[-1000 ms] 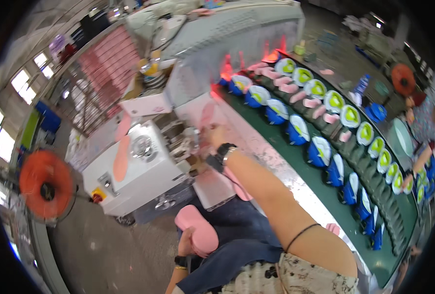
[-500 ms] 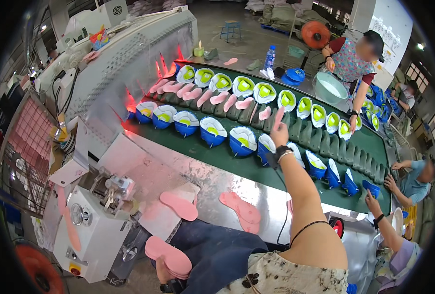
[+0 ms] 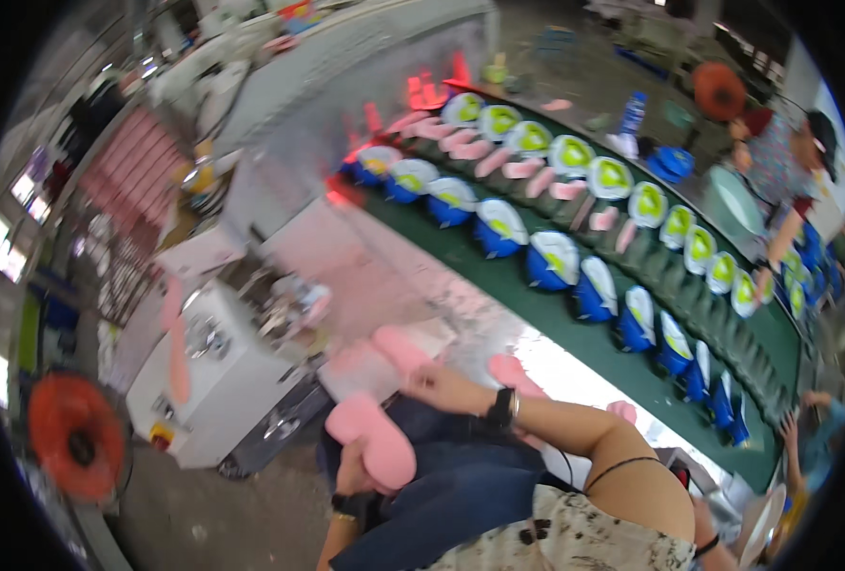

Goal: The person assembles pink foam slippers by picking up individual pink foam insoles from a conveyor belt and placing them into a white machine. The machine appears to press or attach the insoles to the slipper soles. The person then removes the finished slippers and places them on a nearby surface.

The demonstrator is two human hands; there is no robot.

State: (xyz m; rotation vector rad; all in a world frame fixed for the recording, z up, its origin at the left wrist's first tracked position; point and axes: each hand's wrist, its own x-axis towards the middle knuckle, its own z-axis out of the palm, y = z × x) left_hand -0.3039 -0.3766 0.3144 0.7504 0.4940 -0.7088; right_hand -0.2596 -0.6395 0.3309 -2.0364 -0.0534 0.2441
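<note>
My left hand [image 3: 353,468] grips a small stack of pink insoles [image 3: 377,440] by its edge, below the metal table. Just to the right and above, my right hand [image 3: 449,388] hovers with bent fingers, its fingertips close to a pink insole [image 3: 402,348] lying at the table's edge. Motion smears those fingers, so whether they pinch anything is unclear. More pink insoles [image 3: 514,373] lie on the metal surface beyond my right wrist. On the green conveyor belt [image 3: 499,285], pink insoles [image 3: 524,168] rest along a row of dark foot-shaped pieces [image 3: 675,271].
Blue-and-white shoe uppers [image 3: 501,228] with lime linings line both sides of the belt. A white machine [image 3: 237,366] with a gauge stands at left, near an orange fan [image 3: 77,436]. Co-workers [image 3: 775,157] reach in from the belt's far side and right end.
My right hand has come back from the belt, where the insole it held now lies in the middle row. My left hand has raised its insoles. The view has swung left.
</note>
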